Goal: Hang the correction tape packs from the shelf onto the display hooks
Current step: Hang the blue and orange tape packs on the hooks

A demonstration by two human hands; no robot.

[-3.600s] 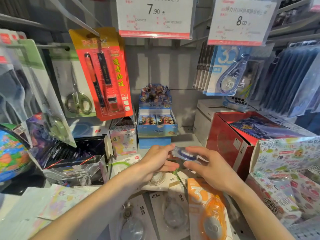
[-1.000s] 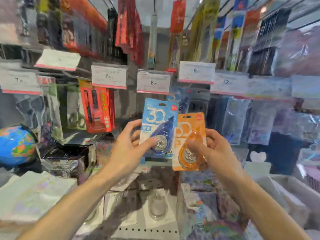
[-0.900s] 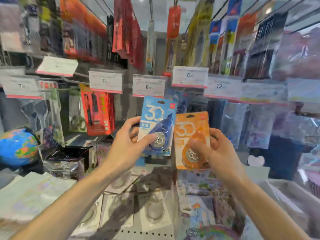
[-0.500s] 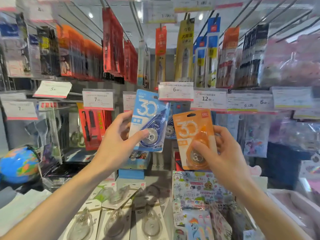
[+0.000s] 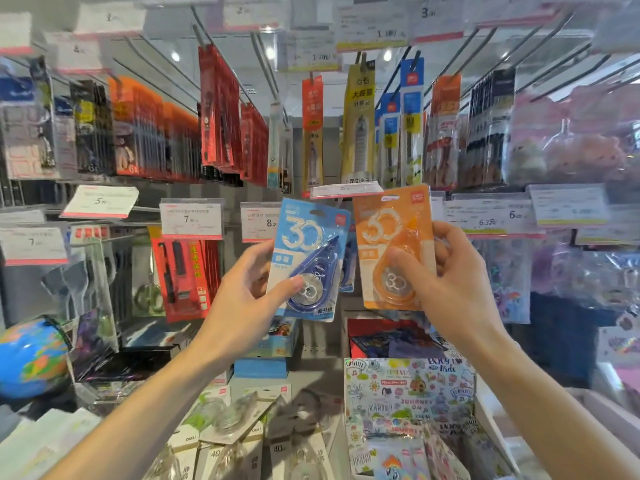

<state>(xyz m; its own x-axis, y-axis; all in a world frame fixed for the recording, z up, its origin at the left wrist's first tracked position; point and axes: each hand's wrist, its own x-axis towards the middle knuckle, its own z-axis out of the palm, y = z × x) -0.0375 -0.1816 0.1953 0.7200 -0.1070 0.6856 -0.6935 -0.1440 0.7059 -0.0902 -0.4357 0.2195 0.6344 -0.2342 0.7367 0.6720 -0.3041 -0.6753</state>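
Correction tape packs: two held up in front of the hook wall, side by side, edges near but not touching.
Hook wall: rows of long packets hanging above, a band of price tags just over and behind the held packs' top edges; open air only in the narrow strip between the packs.
Shelf: white correction tape cards lying loose at the bottom, a patterned box to their right, a globe at the left edge.
Left hand: grasping the blue pack, thumb across its clear bubble, fingers behind; pack tilted slightly right.
Right hand: grasping the orange pack, thumb on the bubble, fingers behind its right edge; top edge just under a white price tag.
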